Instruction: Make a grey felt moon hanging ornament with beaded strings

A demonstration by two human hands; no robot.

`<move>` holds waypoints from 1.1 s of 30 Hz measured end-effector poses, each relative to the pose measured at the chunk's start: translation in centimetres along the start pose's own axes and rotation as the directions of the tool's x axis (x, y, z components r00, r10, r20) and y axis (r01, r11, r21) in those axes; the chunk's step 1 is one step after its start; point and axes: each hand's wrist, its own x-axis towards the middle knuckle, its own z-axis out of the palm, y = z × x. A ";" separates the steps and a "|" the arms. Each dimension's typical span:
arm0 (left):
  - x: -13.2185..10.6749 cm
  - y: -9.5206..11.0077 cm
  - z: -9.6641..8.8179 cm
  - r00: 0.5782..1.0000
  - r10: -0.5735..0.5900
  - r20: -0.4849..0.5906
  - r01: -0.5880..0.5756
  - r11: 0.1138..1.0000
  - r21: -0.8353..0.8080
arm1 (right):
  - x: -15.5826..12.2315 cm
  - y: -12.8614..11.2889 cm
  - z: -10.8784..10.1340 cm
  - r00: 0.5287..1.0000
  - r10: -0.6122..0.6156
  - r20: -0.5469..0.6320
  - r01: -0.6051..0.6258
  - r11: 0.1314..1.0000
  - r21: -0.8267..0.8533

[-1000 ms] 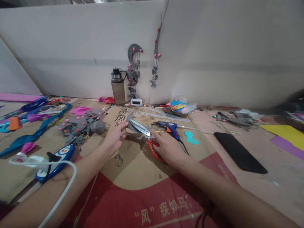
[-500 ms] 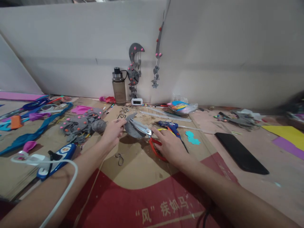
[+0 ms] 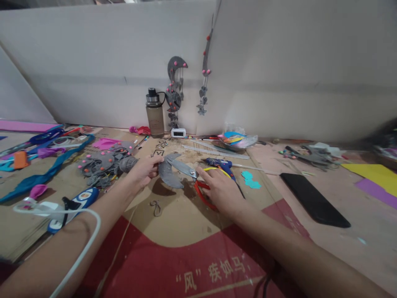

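My left hand (image 3: 145, 171) pinches the outer edge of a grey crescent-shaped piece (image 3: 169, 171), which looks like felt. From the other side, my right hand (image 3: 220, 188) grips the red and yellow handles of a pair of scissors (image 3: 203, 190). The metal blades lie against the upper part of the crescent and look closed or nearly so. Just behind my right hand is a blue glue gun (image 3: 221, 163). A small loop of grey cord (image 3: 156, 208) lies on the cardboard below the crescent.
Grey felt pieces with pink and orange pompoms (image 3: 104, 161) lie left. A bottle (image 3: 155, 114) and a small digital clock (image 3: 178, 133) stand against the white wall. To the right lie a teal cutout (image 3: 250, 180) and a black phone (image 3: 313, 200). A white cable (image 3: 93, 240) crosses my left forearm.
The grey piece has turned in my left hand and now shows its full crescent shape. The scissor blades have come together. My left hand has shifted slightly left.
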 end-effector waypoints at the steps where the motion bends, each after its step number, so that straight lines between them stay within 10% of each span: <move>1: 0.1 0.0 -0.1 1.000 -0.004 0.014 0.004 1.000 -0.001 | 0.0 0.0 -0.1 1.000 0.000 0.013 -0.001 1.000 0.011; 33: 0.1 1.1 -0.7 0.993 0.035 -0.110 -0.028 0.998 0.062 | -0.3 -0.6 0.2 1.000 0.009 0.011 -0.011 0.953 0.304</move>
